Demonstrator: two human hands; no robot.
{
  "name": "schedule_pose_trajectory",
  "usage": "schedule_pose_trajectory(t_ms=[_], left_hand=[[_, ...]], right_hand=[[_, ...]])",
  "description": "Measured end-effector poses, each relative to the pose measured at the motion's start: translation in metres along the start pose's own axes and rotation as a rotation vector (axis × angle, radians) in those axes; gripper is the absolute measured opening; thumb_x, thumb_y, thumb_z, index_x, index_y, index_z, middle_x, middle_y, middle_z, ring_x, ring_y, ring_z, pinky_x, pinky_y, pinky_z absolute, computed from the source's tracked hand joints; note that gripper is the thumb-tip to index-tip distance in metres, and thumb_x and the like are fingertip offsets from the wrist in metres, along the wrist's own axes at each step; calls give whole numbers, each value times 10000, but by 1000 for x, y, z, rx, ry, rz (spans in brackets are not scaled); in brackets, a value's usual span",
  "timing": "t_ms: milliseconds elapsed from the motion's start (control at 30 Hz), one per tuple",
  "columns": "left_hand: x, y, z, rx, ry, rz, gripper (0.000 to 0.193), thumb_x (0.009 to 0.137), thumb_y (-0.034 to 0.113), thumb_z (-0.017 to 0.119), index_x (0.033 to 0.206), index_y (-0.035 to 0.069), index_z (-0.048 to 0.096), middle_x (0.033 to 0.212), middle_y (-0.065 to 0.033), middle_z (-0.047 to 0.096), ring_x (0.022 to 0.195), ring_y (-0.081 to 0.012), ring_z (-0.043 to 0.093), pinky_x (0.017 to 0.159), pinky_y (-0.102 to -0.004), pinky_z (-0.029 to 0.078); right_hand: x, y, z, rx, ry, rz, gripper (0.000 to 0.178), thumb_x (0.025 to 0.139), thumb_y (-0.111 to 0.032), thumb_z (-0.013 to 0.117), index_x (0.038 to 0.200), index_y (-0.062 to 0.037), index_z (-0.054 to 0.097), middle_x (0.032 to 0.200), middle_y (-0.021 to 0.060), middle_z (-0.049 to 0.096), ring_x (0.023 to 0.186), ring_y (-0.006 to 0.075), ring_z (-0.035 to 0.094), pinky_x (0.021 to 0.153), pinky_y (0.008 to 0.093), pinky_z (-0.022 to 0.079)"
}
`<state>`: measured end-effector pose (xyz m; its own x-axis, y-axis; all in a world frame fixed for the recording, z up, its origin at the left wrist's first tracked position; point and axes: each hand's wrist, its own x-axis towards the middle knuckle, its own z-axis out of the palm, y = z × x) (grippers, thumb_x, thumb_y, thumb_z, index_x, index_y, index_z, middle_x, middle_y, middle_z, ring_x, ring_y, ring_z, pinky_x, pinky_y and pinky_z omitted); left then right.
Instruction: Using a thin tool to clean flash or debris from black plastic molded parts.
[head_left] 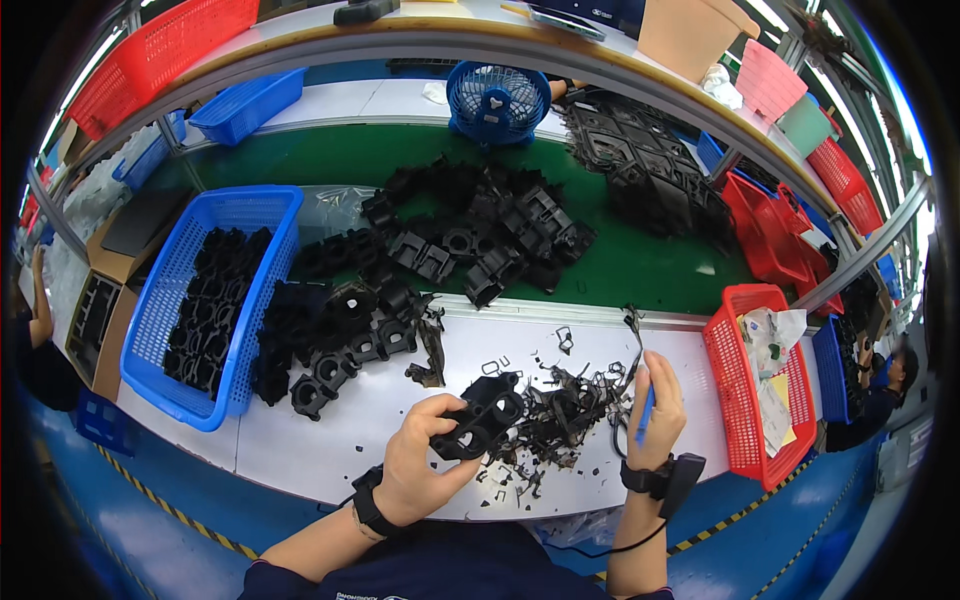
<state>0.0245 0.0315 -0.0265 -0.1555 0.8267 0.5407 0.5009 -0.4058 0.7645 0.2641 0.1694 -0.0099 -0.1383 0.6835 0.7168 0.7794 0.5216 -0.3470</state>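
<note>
My left hand (425, 465) grips a black moulded plastic part (482, 415) with round openings, fingers on its left side and thumb beneath. To the right, my right hand (656, 412) is raised and closed around a slim blue-handled tool (646, 416); its working end cannot be made out clearly. Between the hands lies a heap of black plastic scraps (565, 415), with small bits scattered on the white tabletop (290, 445). Several similar black parts (350, 345) are piled beyond my left hand. Both wrists wear black bands.
A blue basket (270, 290) of black parts stands left; a red basket (735, 400) with papers and bags stands right. More black parts (490, 225) cover the green surface (640, 270) behind. A blue fan (497, 100) sits under the overhead shelf (440, 32). Other people are at both sides.
</note>
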Motion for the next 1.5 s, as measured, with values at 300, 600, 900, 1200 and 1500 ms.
schedule_pose_trajectory(t_ms=[300,600,900,1200,1500], left_hand=[[5,1,3,-70,-58,-15,638,698,-56,746,1227,21,398,1190,-174,498,1054,-209,573,864,-289,502],[2,5,12,-143,23,-12,664,618,-33,787,1192,48,464,1180,-173,550,1082,-293,572,862,-337,497],[6,6,10,-98,-1,84,650,632,-19,779,1192,46,455,1173,-183,552,1072,-316,573,861,-354,497],[7,0,7,41,-3,62,578,674,-66,721,1175,28,448,1174,-186,536,1084,-277,558,879,-326,485],[10,4,7,-28,34,34,655,632,-22,782,1187,49,442,1174,-172,546,1050,-307,582,832,-347,510]], right_hand=[[-20,-106,-44,1231,-520,581,223,910,13,564,1121,63,617,1103,164,608,904,191,652,777,287,564],[-24,-116,-46,970,-596,347,229,843,-10,668,1071,-18,688,991,116,631,776,146,602,656,249,481],[-26,-120,-40,800,-527,74,248,788,-16,704,1035,-37,698,952,102,651,761,200,601,678,268,477],[-31,-117,-20,552,-455,-303,375,746,1,721,1112,3,637,1049,145,654,679,203,617,594,287,515],[-35,-125,-27,827,-442,130,230,805,11,697,1035,4,679,1008,134,651,856,212,637,742,274,513]])
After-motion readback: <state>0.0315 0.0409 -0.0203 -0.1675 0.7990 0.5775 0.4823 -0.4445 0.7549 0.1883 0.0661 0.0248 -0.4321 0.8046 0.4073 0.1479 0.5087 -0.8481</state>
